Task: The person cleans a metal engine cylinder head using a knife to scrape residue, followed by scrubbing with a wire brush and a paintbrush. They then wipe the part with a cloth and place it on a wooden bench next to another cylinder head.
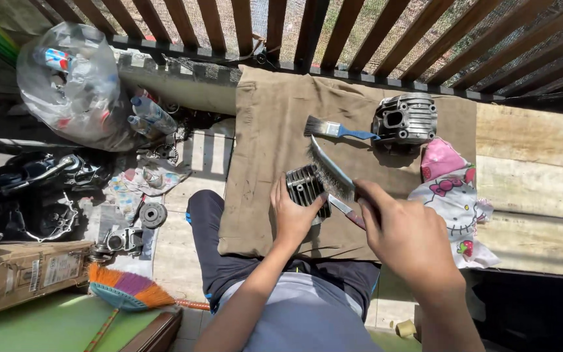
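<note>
Both grips are closed on something: the left hand [292, 218] clasps a small dark finned metal engine part [306, 188] from its near side, fingers curled round the edge, while the right hand [406, 236] is clenched on the handle of a wire brush [331, 171], whose grey bristles lie against the top of the finned part. That part is blackish, ribbed with close parallel fins, and sits on a brown cloth [275, 130] spread on the floor, near the cloth's near edge and just beyond the person's dark-trousered knee [206, 215]. Beyond the finned part on the same cloth lies a blue-handled paintbrush [337, 130], and beside that, farther right, a larger grey finned cylinder block [405, 118] close to the dark slatted railing [360, 32]. Right of the finned part, a pink and white printed rag [452, 195] hangs over the cloth's right edge. Bare cloth lies open to the left of and beyond the finned part; to its right the brush and the right hand crowd it. Well left of it, off the cloth, are a clear plastic bag of bottles [73, 85], assorted dark engine pieces [40, 189], a cardboard box [21, 274] and a multicoloured broom head [125, 290]. The left hand hides the part's near face, the right hand covers the brush handle, and the engine pieces in shadow are hard to tell apart.
</note>
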